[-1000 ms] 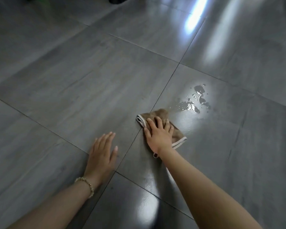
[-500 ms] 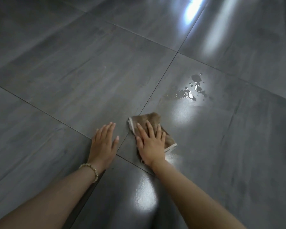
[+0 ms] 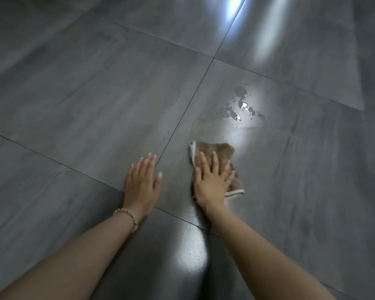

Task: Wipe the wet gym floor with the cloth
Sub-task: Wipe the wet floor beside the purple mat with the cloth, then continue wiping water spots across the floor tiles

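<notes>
Forearms: both are reaching in from 6 o'clock, cut off by the bottom edge.
Bracelet point(image 3: 128, 215): a string of pale round beads is circling the left wrist.
Left hand point(image 3: 142, 185): is lying flat on bare tile at 9 o'clock from the right hand, fingers straight and close together, holding nothing.
Right hand point(image 3: 211, 185): is pressing palm-down on the cloth, fingers straight and slightly spread.
Cloth point(image 3: 217, 150): brown and soft-looking with a pale hem, it is lying crumpled on the floor under the right hand. It is showing past the fingertips at 12 o'clock and beside the palm at 4 o'clock, and the hand is hiding its middle.
Floor point(image 3: 85, 94): large, glossy dark grey tiles are meeting at thin dark joints.
Puddle point(image 3: 243, 103): small blotches and beads of water are sitting at 1 o'clock from the cloth, apart from it, and glare is blurring their edges.
</notes>
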